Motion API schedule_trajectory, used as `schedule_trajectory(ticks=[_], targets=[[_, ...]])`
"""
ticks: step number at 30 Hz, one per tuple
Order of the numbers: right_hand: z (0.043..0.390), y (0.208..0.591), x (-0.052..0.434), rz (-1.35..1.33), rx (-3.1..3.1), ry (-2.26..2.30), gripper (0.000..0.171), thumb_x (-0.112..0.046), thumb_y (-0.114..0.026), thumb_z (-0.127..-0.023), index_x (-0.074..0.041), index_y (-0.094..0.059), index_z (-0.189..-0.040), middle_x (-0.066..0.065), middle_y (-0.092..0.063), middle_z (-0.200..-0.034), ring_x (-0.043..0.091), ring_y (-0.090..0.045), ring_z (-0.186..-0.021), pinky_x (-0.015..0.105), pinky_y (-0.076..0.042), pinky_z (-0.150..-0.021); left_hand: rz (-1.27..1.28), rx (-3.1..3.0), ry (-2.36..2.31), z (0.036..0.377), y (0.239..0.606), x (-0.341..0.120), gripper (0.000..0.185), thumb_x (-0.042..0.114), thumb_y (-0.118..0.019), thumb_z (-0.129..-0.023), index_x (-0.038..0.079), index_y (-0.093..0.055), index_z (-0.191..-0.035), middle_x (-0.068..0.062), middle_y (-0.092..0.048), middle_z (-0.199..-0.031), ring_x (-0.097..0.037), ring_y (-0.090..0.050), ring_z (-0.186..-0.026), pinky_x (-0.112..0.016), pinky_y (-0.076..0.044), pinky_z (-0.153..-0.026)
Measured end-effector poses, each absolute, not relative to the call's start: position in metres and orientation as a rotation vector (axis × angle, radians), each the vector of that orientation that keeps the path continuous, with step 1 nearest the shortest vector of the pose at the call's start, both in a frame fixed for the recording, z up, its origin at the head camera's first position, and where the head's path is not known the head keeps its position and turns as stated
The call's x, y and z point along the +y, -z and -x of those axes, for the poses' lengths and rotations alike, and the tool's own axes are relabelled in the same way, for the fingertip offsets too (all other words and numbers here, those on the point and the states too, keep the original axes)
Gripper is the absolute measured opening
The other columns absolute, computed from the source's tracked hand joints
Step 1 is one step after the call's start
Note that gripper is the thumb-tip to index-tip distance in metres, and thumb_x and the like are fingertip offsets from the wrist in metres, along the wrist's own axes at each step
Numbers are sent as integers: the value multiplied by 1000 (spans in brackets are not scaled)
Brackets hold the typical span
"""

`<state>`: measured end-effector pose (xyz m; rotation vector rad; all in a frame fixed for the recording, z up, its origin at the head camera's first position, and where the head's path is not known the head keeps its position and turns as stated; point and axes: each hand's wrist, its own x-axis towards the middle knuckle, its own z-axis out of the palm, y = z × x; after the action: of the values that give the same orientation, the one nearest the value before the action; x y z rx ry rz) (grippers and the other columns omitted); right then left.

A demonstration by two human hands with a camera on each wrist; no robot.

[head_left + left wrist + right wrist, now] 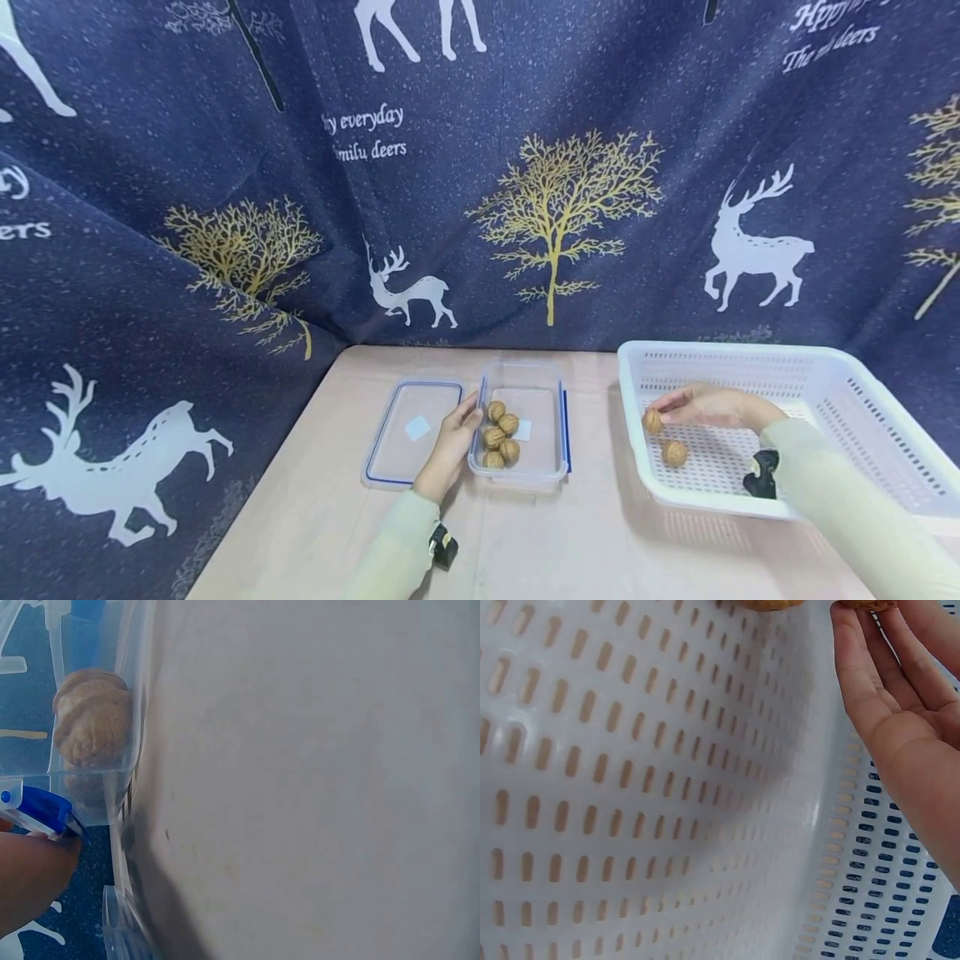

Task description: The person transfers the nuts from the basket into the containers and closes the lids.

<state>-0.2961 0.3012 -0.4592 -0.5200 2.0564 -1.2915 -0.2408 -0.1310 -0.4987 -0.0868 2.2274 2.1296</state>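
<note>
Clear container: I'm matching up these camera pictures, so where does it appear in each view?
Head: lower middle, just right of center; the clear container is at the left hand.
Left wrist: upper left corner, cut off by the frame, walnuts inside.
Right wrist: not in it.
Shared landmark: dark blue cloth, behind the table in head, along the left in left wrist, lower right in right wrist.

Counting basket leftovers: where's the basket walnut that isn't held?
Head view, right side: the loose walnut lies in the white basket, toward its near-left corner, just below the held walnut in the right hand.
</note>
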Motion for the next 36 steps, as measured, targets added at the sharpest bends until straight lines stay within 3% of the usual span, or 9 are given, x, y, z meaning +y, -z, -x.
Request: schedule_trajectory(ticks=[4,18,25,30,36], targets=[[299,454,304,512,2122,1267,44,-16,-62,-93,7,-54,-130,16,-62,-125,14,-58,-113,57,-31,-110,61,2225,-2139,240,500,-132,47,13,-46,-101,4,-37,-146,-22,-31,-152,-41,-22,-141,-54,-16,-116],[304,429,303,492,2146,1364,44,-16,-58,-96,6,-51,-133,0,-67,-119,5,-58,-110,59,-25,-112,49,2218,-2159,242,503,-134,48,13,-47,-100,3,-38,-145,-23,-31,-151,-41,-22,-141,-54,-16,-116],[301,415,299,441,2194,1454,50,-19,-61,-95,6,-47,-136,2,-61,-128,1,-51,-111,64,-17,-112,49,2211,-2158,244,502,-134,47,12,-46,-100,3,-38,-146,-23,-31,-152,-41,-22,-141,-53,-15,-116],[298,404,294,388,2220,1509,54,-21,-61,-95,7,-43,-139,3,-61,-127,8,-52,-115,62,-19,-113,30,2199,-2169,245,503,-133,48,12,-46,-100,2,-37,-146,-23,-31,-152,-40,-22,-142,-52,-16,-117],[290,392,286,334,2266,1556,61,-27,-63,-93,4,-41,-141,7,-58,-130,37,-37,-134,62,-18,-113,-60,2238,-2177,240,503,-133,50,21,-50,-99,3,-40,-145,-24,-34,-150,-43,-25,-140,-54,-18,-115]])
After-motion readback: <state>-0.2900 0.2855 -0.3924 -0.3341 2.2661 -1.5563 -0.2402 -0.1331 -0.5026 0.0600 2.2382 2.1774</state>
